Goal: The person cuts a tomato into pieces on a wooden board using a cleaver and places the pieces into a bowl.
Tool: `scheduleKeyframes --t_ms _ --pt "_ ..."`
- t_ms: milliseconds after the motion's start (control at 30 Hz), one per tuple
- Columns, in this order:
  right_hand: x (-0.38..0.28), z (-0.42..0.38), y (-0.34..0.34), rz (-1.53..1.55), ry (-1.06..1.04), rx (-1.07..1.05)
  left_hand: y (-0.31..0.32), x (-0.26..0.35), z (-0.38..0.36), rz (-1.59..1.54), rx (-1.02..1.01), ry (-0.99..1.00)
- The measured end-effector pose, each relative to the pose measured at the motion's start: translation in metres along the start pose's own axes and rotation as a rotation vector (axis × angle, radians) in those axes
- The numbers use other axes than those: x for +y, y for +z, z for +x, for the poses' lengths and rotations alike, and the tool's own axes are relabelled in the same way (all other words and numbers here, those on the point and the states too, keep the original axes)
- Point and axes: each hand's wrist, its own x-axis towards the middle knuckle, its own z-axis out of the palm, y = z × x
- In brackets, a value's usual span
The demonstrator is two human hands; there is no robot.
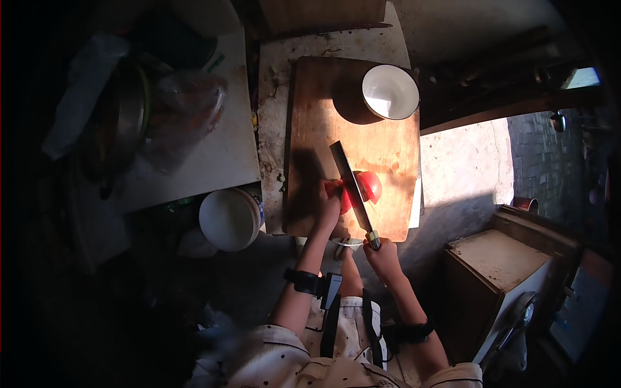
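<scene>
Red fruit [370, 184] lies on a wooden board [388, 149], knife [352, 187] across it; right hand [383, 257] closed around the handle [373, 240], left hand [330, 198] curled, holding the fruit's side.

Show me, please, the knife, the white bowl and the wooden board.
Knife [352, 187], head view: on the blade.
White bowl [392, 89], head view: on the inside.
Wooden board [385, 145], head view: on its bare top.

Dim room, hard sunlight coming from the right. Stained pale tabletop [272, 129] mid-view, second pale tabletop [226, 155] at left. Floor [427, 258] dark grey in shade; bright sunlit patch [466, 152] right of the tables. Grey brickwork [543, 155] past it, wall or paving unclear. Worn wooden cabinet [498, 258] lower right. Left side mostly dark.
</scene>
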Motion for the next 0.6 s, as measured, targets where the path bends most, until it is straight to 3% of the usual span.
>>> scheduleKeyframes --t_ms 167,233,267,300,433,600 --pt "0.013 0.017 0.016 -0.066 -0.068 0.020 -0.002 -0.016 0.006 0.135 0.048 0.066" --pt "0.008 0.029 0.018 -0.088 -0.126 0.047 0.000 -0.019 0.006 0.301 0.158 0.264" --pt "0.006 0.036 0.018 -0.058 -0.033 0.001 0.000 -0.021 0.005 0.362 0.176 0.293" --pt "0.003 0.038 0.018 -0.028 0.060 -0.045 0.000 -0.022 0.005 0.360 0.175 0.295" --pt "0.012 0.022 0.020 -0.026 0.091 -0.052 -0.002 -0.029 0.010 0.346 0.177 0.276" --pt "0.035 0.017 0.031 -0.073 0.024 0.021 -0.002 -0.036 0.011 0.410 0.157 0.294"
